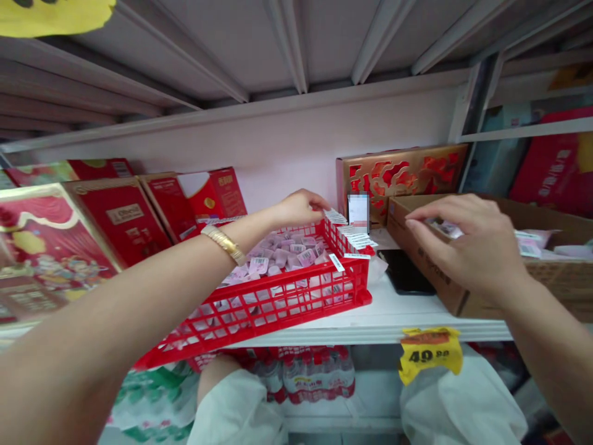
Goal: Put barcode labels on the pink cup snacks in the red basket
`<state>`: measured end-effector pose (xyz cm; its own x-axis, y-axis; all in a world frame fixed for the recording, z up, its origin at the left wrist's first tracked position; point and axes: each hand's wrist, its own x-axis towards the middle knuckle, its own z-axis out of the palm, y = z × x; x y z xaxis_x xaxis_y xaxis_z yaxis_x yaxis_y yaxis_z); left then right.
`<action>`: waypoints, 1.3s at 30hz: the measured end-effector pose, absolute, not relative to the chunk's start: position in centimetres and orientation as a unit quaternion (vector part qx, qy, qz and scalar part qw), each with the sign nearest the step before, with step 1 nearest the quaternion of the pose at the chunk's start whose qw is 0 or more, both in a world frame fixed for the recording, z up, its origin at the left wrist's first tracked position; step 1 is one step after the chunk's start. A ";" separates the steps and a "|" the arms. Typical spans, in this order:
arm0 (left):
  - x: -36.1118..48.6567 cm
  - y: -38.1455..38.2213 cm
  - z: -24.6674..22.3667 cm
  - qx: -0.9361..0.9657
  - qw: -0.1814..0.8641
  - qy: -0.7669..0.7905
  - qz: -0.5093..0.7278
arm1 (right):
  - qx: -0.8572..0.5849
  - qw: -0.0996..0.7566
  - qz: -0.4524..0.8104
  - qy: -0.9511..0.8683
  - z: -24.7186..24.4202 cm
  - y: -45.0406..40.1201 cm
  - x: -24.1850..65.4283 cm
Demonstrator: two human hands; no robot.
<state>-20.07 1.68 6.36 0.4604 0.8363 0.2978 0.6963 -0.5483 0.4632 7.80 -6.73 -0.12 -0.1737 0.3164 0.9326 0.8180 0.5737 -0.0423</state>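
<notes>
A person's bare arms reach over a white shelf (352, 318), a gold-toned bracelet (225, 244) around the left wrist. Below them are the person's legs in pale clothing (238, 408), and a torn yellow price tag (430, 355) hangs at the shelf's front edge, its large figures reading 49. The right hand (477, 244) hovers at the near left part of an open cardboard box (430, 269), palm down, thumb and forefinger parted in a curve. Small packs (532, 241) lie inside the box.

Left of it, a red plastic basket (296, 275) stands on the shelf, holding a jumble of small pink-and-white packets (278, 253), some with barcodes. White label strips (354, 237) line the basket's right-hand rim in an overlapping row, one hanging over the front corner. The left hand (302, 209) is bent over the far end of that row, well apart from the right; whether its fingertips grip a strip cannot be told. A flat black device (407, 272) lies between basket and box.

Shrink-wrapped bottles (319, 377) sit on a lower level, under the basket. Behind, red gift boxes (125, 213) crowd the left side, while a gold-and-red box (407, 176) stands upright against the pale back panel (282, 136), beyond the device. The ribbed underside of another shelf (296, 49) spans the top.
</notes>
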 end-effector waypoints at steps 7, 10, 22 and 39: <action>-24.9 2.6 1.3 0.852 0.157 0.500 0.003 | -0.279 0.458 -0.162 -0.828 -2.0 -8.3 2.3; -25.1 2.5 -0.2 0.850 0.175 0.495 -0.049 | -0.268 0.439 -0.157 -0.843 -2.5 -8.4 1.5; -24.7 1.4 -2.0 0.833 0.266 0.482 -0.049 | -0.270 0.418 -0.192 -0.846 -3.4 -7.8 0.2; -23.6 0.0 1.7 0.629 0.560 0.407 0.354 | -0.322 0.546 -0.183 -0.751 -2.5 -6.8 -0.1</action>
